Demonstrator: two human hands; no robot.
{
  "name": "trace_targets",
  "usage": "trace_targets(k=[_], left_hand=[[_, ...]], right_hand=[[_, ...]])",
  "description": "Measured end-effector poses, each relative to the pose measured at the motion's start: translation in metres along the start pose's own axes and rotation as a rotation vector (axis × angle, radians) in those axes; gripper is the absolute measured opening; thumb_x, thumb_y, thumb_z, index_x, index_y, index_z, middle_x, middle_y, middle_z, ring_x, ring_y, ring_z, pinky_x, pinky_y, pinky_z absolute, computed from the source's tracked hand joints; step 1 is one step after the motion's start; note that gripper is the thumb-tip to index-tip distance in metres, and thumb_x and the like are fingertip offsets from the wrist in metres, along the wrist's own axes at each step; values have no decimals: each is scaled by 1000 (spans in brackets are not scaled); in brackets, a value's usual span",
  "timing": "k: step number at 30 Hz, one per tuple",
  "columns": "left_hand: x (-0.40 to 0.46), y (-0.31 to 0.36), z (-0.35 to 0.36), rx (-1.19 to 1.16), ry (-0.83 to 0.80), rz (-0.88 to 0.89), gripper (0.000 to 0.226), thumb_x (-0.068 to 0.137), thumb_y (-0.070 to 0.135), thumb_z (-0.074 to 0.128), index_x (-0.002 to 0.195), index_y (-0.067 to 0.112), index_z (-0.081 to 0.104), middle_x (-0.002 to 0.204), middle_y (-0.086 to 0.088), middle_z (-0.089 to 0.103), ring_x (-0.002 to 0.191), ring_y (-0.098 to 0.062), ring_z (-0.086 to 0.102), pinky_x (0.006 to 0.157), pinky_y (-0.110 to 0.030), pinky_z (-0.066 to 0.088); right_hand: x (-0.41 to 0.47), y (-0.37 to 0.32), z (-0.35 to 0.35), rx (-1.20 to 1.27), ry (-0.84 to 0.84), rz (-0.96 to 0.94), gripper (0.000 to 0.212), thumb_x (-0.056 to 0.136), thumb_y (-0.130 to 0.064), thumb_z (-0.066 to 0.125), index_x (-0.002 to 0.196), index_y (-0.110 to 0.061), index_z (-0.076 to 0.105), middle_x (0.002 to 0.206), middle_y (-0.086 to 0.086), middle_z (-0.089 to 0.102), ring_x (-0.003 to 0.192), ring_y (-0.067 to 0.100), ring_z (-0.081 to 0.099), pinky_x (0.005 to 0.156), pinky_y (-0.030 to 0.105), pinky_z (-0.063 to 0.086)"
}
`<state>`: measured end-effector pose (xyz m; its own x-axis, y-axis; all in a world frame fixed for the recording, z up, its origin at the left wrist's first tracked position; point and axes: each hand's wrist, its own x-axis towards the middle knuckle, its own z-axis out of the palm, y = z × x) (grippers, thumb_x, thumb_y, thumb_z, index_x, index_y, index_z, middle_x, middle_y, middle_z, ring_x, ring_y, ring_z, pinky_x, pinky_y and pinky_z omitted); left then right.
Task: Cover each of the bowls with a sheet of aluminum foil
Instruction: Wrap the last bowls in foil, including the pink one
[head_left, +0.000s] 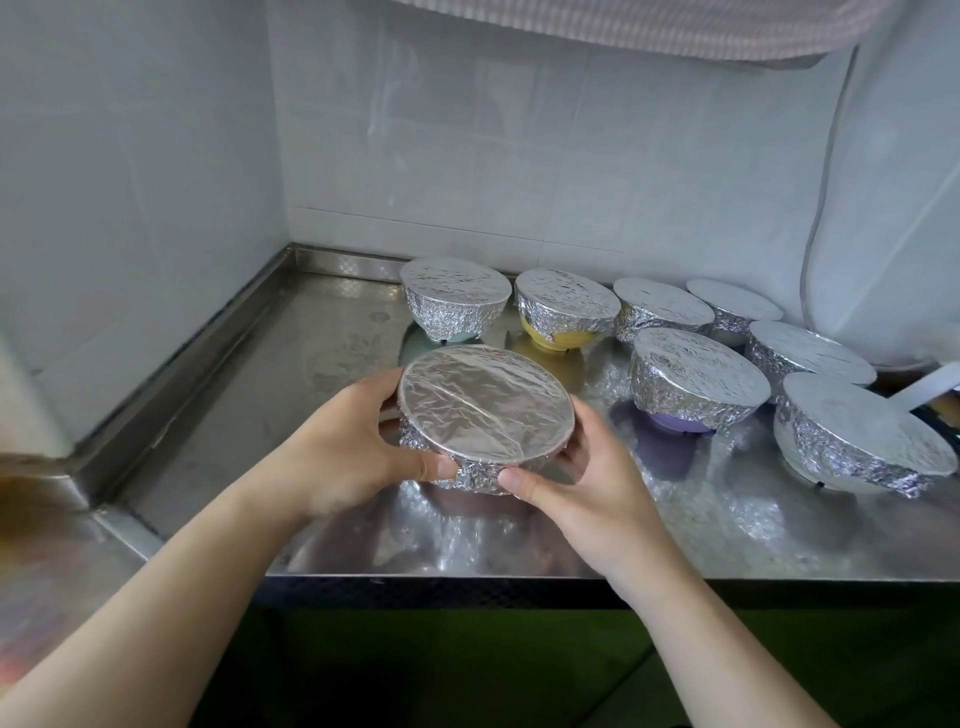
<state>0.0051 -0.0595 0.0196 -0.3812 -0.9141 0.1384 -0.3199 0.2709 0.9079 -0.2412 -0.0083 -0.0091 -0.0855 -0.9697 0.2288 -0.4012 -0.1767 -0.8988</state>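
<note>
Well, the steel bench (311, 332) takes up most of what I can see, tucked into a tiled corner with a raised lip running along its left and back edges, which is likely why the finished work is parked toward the rear right, where nothing can slide off. Seven foil-wrapped bowls (696, 379) stand there in a loose cluster, near one another. A yellow bowl (558, 338) peeks from under its wrap in the back row, and a purple bowl (675, 422) shows below the foil nearer the middle. On all of them the foil is pulled flat across the mouth and crimped down the sides, so the covers hold on their own.

Toward the front edge, apart from that group, is the bowl in hand (485, 415). Its foil sheet (483, 400) lies smooth and taut over the top, with a crumpled skirt pressed around the wall. The left hand (353, 447) cups its left side, thumb on the near skirt, and the right hand (587, 483) does the same opposite, thumb pinching the foil low at the front. Each grip is a close curl around the bowl, holding it from both sides so the foil can be squeezed evenly against the wall. Whether the bowl rests on the bench or is lifted slightly I cannot quite tell. I would judge this one nearly done.
</note>
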Motion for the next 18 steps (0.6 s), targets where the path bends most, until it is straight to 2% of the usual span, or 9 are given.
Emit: trace_targets(k=[3, 6, 11, 13, 15, 18], left_hand=[[2, -5, -3, 26, 37, -6, 57, 76, 19, 94, 126, 32, 71, 118, 18, 76, 117, -3, 68, 112, -40, 49], [4, -8, -5, 43, 68, -9, 45, 80, 16, 91, 120, 29, 75, 110, 15, 79, 110, -3, 71, 111, -39, 50], [7, -11, 0, -40, 52, -45, 56, 79, -1, 88, 127, 19, 69, 118, 7, 78, 113, -7, 72, 110, -38, 53], [7, -11, 4, -89, 52, -44, 59, 79, -4, 87, 130, 15, 65, 123, 5, 76, 117, -8, 71, 112, -38, 51], [6, -11, 9, -136, 38, -48, 60, 80, -7, 85, 132, 12, 62, 126, 3, 75, 119, -10, 70, 112, -38, 51], [4, -8, 19, -156, 23, -46, 69, 77, -7, 86, 134, 16, 56, 128, 6, 73, 119, -4, 68, 110, -33, 51]], right_hand=[[-2, 4, 2, -10, 25, 27, 91, 73, -33, 97, 148, -42, 46, 140, -24, 63, 129, -4, 60, 114, 35, 49], [-3, 5, 1, -5, 31, 43, 91, 75, -26, 96, 149, -36, 44, 141, -22, 60, 127, -5, 60, 114, 34, 50], [-2, 7, -3, -63, 27, 66, 110, 72, -33, 96, 160, -40, 30, 139, -30, 55, 127, -6, 59, 117, 40, 47], [1, 4, -5, -88, 21, 83, 116, 65, -47, 95, 159, -45, 29, 144, -26, 52, 127, -6, 58, 116, 41, 48], [3, 3, -4, -111, -2, 69, 113, 60, -53, 95, 154, -52, 32, 150, -23, 48, 129, -8, 55, 114, 34, 47], [6, 5, -1, -135, -9, 41, 108, 67, -39, 100, 151, -51, 32, 146, -29, 47, 129, -20, 46, 103, 13, 38]])
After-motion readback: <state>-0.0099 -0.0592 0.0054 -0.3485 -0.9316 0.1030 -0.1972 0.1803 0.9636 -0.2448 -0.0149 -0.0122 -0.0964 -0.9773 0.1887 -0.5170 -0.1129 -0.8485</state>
